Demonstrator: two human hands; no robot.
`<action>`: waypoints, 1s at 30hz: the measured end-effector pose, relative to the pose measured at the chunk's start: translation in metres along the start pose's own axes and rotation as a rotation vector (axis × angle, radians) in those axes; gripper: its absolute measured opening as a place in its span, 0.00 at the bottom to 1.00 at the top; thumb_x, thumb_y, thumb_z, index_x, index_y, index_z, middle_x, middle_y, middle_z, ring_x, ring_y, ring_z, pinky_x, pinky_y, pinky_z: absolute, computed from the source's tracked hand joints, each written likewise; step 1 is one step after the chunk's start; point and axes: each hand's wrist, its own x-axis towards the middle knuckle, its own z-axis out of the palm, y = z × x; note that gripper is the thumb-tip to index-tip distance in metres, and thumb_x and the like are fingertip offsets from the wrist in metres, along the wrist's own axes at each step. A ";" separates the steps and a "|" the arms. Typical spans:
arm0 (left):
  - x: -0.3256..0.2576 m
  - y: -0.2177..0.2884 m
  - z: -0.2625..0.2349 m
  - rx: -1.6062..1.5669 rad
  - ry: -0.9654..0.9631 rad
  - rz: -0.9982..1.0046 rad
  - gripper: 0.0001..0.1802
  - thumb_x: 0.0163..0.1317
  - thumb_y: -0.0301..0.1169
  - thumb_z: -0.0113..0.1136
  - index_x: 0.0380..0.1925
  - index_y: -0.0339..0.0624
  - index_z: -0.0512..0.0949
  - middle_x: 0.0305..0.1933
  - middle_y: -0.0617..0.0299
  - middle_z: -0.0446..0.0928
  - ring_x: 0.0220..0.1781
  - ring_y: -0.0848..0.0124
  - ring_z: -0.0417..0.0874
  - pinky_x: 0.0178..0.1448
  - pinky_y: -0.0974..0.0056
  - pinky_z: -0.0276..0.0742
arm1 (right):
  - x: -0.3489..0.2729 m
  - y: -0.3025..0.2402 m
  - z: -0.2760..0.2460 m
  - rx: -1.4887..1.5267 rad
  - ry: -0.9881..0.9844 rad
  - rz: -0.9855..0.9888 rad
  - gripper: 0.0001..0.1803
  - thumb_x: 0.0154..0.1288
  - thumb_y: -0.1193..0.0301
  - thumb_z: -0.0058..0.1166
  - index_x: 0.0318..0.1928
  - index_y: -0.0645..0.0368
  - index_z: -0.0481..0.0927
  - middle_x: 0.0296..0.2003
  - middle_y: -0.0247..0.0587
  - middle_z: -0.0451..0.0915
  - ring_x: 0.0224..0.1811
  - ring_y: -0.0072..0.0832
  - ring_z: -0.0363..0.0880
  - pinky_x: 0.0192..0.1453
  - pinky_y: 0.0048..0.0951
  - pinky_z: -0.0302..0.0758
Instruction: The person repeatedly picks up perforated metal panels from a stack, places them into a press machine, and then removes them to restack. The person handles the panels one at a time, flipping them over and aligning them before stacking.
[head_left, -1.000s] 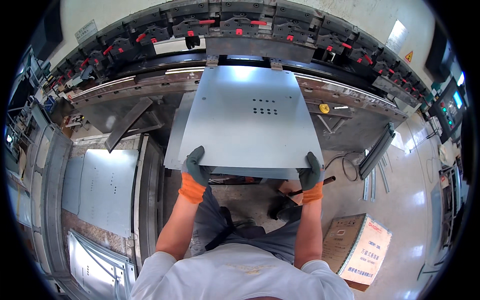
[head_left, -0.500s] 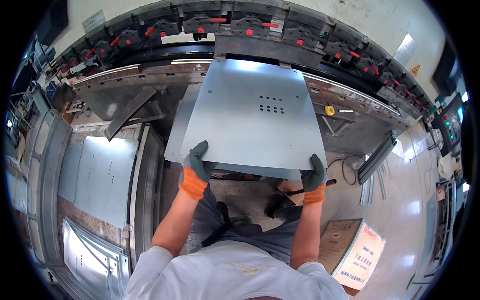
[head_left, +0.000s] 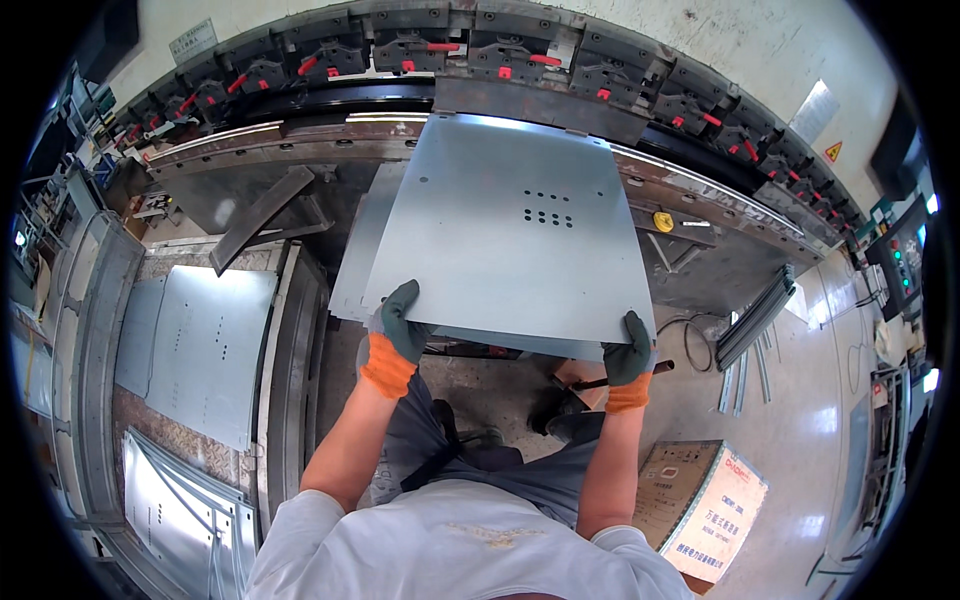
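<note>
A flat grey metal sheet (head_left: pixel 490 260) with a cluster of small round holes spans the space between my hands. Its far edge lies at the bed of a press brake (head_left: pixel 540 105). My left hand (head_left: pixel 401 325), in a dark green glove with an orange cuff, grips the near left corner, thumb on top. Gloved the same way, my right hand (head_left: pixel 627 352) holds the near right corner, thumb also on top. The fingers of both hands are hidden beneath the sheet. More metal sheets (head_left: pixel 352 270) show under its left side.
At the left, a metal-framed rack (head_left: pixel 285 350) holds further sheets (head_left: pixel 205 350). An angled steel support arm (head_left: pixel 262 220) juts from the machine. A yellow tape measure (head_left: pixel 662 222) rests on a bracket at the right. A cardboard box (head_left: pixel 700 510) and long metal strips (head_left: pixel 755 320) are at the lower right.
My view has shifted slightly. The sheet's far edge now sits a touch further under the press brake's upper tool; both hands keep the same grip.
</note>
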 end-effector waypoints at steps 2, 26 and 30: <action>0.000 0.000 0.000 -0.005 0.001 -0.002 0.15 0.67 0.33 0.61 0.51 0.40 0.77 0.49 0.56 0.81 0.49 0.61 0.84 0.49 0.54 0.86 | 0.000 -0.001 -0.002 0.220 -0.026 0.110 0.17 0.71 0.73 0.54 0.59 0.64 0.77 0.54 0.43 0.82 0.56 0.36 0.82 0.56 0.39 0.82; 0.001 0.131 0.158 -0.075 -0.689 0.140 0.61 0.64 0.74 0.44 0.75 0.26 0.49 0.78 0.38 0.57 0.78 0.45 0.61 0.79 0.43 0.61 | -0.055 -0.045 0.016 0.168 -0.412 0.151 0.39 0.78 0.46 0.43 0.76 0.62 0.57 0.58 0.59 0.79 0.57 0.47 0.82 0.62 0.44 0.79; 0.025 0.158 0.187 -0.090 -0.660 0.098 0.65 0.62 0.75 0.44 0.75 0.23 0.46 0.78 0.35 0.53 0.78 0.43 0.61 0.79 0.44 0.62 | -0.070 -0.042 0.005 0.133 -0.342 0.174 0.38 0.79 0.49 0.43 0.75 0.64 0.58 0.57 0.60 0.79 0.57 0.45 0.82 0.62 0.43 0.80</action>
